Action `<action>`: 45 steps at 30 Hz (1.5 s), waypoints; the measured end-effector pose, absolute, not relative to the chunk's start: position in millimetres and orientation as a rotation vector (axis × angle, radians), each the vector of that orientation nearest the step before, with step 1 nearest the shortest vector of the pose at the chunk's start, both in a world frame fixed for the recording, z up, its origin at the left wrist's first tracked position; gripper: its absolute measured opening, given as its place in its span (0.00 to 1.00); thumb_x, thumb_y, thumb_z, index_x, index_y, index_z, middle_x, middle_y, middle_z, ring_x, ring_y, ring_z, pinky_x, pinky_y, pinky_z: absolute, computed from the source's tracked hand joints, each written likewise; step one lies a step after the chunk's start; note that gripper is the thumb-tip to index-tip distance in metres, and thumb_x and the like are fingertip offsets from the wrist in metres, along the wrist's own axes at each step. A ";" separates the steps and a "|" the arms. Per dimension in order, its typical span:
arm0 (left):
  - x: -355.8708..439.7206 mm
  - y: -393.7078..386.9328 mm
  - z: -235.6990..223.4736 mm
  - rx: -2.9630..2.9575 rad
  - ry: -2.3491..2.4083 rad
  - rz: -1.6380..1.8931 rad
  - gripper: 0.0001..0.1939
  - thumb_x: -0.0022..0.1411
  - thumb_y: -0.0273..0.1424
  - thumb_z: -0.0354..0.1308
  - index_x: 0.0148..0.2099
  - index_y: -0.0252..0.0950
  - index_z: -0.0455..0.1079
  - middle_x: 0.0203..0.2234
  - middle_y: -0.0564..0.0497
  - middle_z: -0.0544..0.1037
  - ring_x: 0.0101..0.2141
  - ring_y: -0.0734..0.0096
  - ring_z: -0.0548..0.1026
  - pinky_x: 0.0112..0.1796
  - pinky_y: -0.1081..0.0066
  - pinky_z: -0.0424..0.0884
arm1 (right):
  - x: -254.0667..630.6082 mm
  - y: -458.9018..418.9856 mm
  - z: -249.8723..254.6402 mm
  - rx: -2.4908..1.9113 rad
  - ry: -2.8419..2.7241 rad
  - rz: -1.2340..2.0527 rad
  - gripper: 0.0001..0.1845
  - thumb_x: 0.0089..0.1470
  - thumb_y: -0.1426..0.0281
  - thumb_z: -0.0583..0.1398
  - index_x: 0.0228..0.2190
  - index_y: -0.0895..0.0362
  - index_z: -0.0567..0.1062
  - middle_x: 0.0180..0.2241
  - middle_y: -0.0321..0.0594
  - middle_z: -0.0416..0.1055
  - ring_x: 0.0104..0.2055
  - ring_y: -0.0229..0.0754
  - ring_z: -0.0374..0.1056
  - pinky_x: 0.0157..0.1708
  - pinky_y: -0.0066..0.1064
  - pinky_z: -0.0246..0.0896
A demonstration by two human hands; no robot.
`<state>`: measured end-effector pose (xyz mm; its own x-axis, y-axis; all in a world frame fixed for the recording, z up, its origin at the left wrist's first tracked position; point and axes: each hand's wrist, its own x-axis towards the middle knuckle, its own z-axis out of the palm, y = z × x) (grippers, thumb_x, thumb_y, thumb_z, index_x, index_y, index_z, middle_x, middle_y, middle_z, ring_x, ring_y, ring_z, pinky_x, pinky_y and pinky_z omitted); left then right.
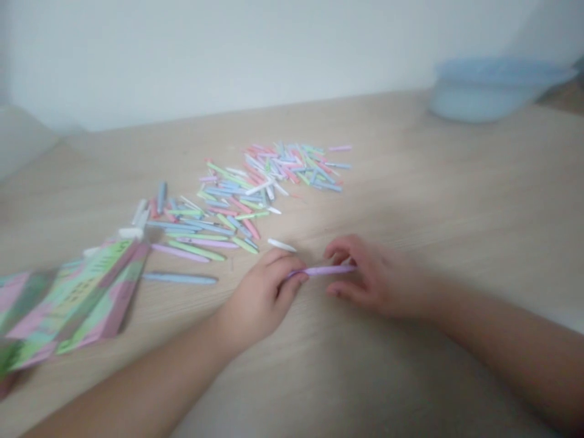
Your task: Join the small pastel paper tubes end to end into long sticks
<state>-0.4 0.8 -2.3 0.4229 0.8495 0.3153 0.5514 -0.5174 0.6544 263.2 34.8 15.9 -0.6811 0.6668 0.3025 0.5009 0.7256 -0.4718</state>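
Note:
My left hand (262, 292) pinches one end of a slim purple pen (326, 269) between thumb and fingers. The pen lies roughly level above the table. Around its other end is my right hand (378, 274), thumb and fingers apart; whether the pen's tip touches the palm is unclear from the blur. Just beyond my left fingers lies a white pen piece (281, 245). Farther off spreads a loose pile of pastel pens and pen parts (292, 164) in blue, green, pink, purple and white. A blue pen (180, 278) rests apart from the pile, left of my left hand.
Pastel printed boxes (91, 292) lie at the left, with white pieces (131, 232) at their far end. A light blue basin (493, 88) stands at the back right. A pale wall (228, 55) rises behind the wooden table (456, 201).

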 end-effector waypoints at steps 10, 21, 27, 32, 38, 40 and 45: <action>-1.9 2.6 -3.6 2.217 1.132 0.866 0.08 0.76 0.30 0.55 0.49 0.37 0.76 0.42 0.46 0.77 0.46 0.63 0.75 0.49 0.63 0.71 | 265.2 39.9 17.9 -0.698 -2.573 0.464 0.22 0.73 0.71 0.53 0.64 0.51 0.69 0.33 0.36 0.78 0.32 0.41 0.72 0.33 0.31 0.65; 0.1 3.4 -4.7 2.200 1.211 0.885 0.07 0.76 0.31 0.55 0.47 0.37 0.75 0.40 0.47 0.76 0.44 0.63 0.75 0.46 0.64 0.71 | 272.7 47.0 22.3 -0.471 -2.637 -0.013 0.09 0.69 0.73 0.59 0.50 0.56 0.72 0.42 0.46 0.77 0.42 0.48 0.74 0.38 0.37 0.71; -0.9 2.9 -4.1 2.186 1.183 0.862 0.08 0.76 0.31 0.55 0.49 0.37 0.76 0.41 0.46 0.77 0.45 0.63 0.75 0.48 0.64 0.72 | 268.3 44.5 14.5 -0.677 -2.541 0.243 0.15 0.71 0.70 0.57 0.57 0.56 0.70 0.42 0.45 0.79 0.39 0.46 0.77 0.39 0.37 0.73; 0.3 2.9 -2.6 2.200 1.154 0.840 0.07 0.76 0.30 0.55 0.47 0.38 0.75 0.40 0.47 0.77 0.44 0.63 0.75 0.47 0.64 0.72 | 263.7 39.9 7.4 -0.909 -2.505 0.493 0.23 0.74 0.67 0.51 0.66 0.53 0.64 0.47 0.45 0.82 0.42 0.47 0.80 0.40 0.40 0.75; 1.3 4.6 -4.2 2.195 1.201 0.826 0.08 0.76 0.31 0.55 0.45 0.38 0.74 0.39 0.47 0.77 0.43 0.63 0.75 0.46 0.63 0.71 | 266.5 40.6 16.9 -0.832 -2.547 0.520 0.22 0.70 0.60 0.58 0.60 0.58 0.68 0.48 0.50 0.78 0.44 0.50 0.77 0.42 0.42 0.74; 0.7 5.0 -4.5 2.182 1.209 0.828 0.08 0.76 0.32 0.55 0.45 0.38 0.75 0.39 0.47 0.77 0.43 0.62 0.75 0.46 0.63 0.72 | 267.9 43.2 18.5 -0.748 -2.572 0.346 0.16 0.68 0.64 0.61 0.54 0.57 0.71 0.47 0.50 0.76 0.45 0.51 0.74 0.42 0.42 0.72; 0.1 5.7 -3.8 2.152 1.241 0.838 0.08 0.75 0.32 0.56 0.46 0.38 0.76 0.38 0.47 0.78 0.42 0.62 0.76 0.45 0.63 0.72 | 267.7 46.9 20.8 -0.739 -2.593 0.431 0.05 0.71 0.72 0.57 0.43 0.55 0.74 0.41 0.44 0.74 0.43 0.46 0.72 0.43 0.38 0.70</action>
